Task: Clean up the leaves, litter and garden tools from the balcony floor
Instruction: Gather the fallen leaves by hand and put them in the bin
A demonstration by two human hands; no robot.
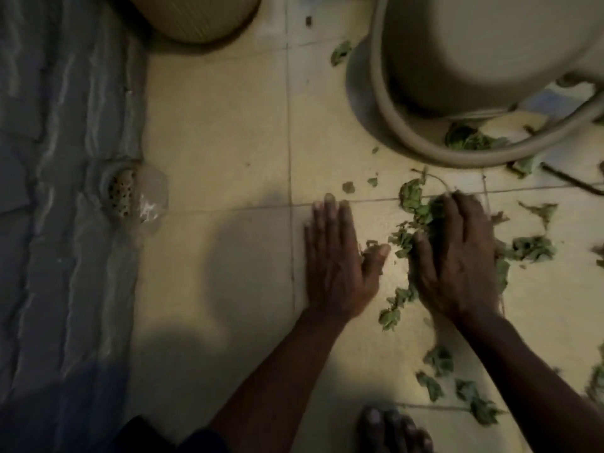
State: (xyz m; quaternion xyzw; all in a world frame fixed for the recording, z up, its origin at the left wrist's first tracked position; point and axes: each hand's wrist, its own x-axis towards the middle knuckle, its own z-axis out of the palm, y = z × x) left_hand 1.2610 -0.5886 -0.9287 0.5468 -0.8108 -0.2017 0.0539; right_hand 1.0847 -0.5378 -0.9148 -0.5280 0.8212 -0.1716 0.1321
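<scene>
A pale tub [474, 50] stands at 1 o'clock, a hose [464, 156] curving round it. A ribbed pot [196, 18] sits at 11, a drain [121, 191] at 9, beside grey sheeting [49, 158].

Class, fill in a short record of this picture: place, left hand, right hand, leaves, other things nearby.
place: tiled floor, dim light
left hand: flat on the floor, fingers straight, beside the leaf pile
right hand: spread over the leaf pile
loose leaves: scattered on the tiles right of the hands
other: large pot, floor drain, bare foot
</scene>
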